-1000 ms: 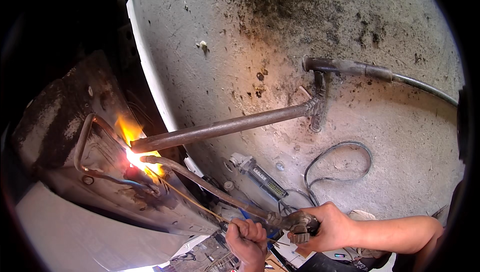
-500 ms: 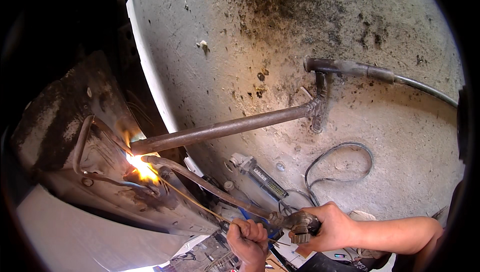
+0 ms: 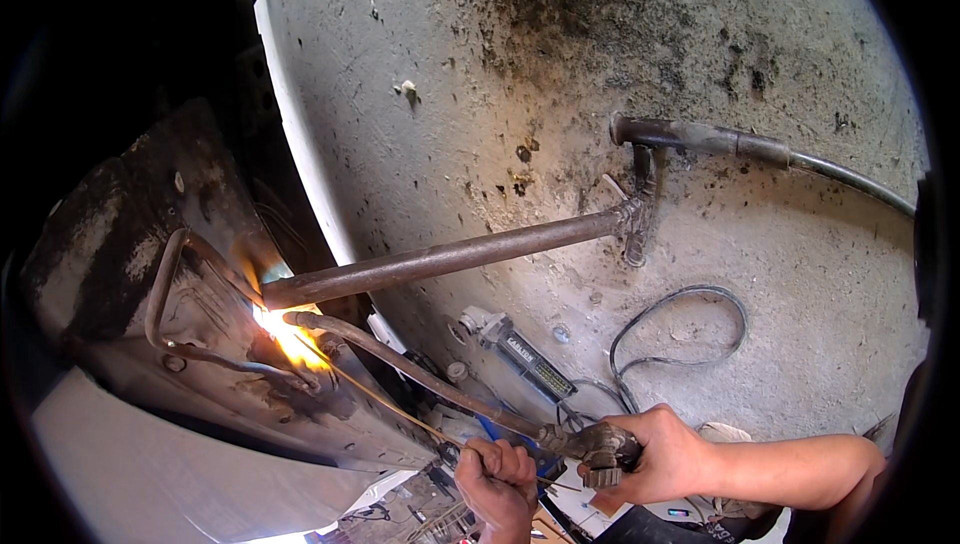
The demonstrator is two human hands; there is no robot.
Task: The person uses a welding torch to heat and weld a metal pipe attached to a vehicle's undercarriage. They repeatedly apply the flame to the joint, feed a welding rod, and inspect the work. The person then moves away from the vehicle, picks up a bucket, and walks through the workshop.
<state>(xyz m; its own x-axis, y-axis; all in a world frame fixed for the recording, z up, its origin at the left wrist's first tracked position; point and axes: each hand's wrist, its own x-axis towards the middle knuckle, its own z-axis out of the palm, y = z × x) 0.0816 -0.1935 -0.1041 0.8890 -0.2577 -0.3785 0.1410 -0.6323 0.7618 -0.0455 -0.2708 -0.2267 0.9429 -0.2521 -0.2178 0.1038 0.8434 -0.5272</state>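
At the lower right, my right hand (image 3: 655, 459) is wrapped round the valve body of a gas torch (image 3: 420, 376). The torch's long curved neck reaches up and left to a bright yellow flame (image 3: 290, 339). My left hand (image 3: 495, 484), lower and closer to the middle, is closed round a thin brass-coloured filler rod (image 3: 385, 402). The rod's far end meets the flame. Burning against a worn, rust-marked metal panel (image 3: 110, 254), the flame lies beside a bent metal rod (image 3: 158, 294) on that panel. A brown metal tube (image 3: 460, 256) has its left end right above the flame.
The tube's right end joins a cross-shaped metal piece with a cable (image 3: 850, 176) running off right. An angle grinder (image 3: 520, 356) with a looped black cord (image 3: 742, 329) lies below it on a stained grey concrete surface (image 3: 450, 124). A pale curved panel (image 3: 160, 464) bounds the lower left.
The flame's shape has shifted, its yellow part stretching slightly further down and right. Both hands, the torch and the filler rod keep nearly the same positions.
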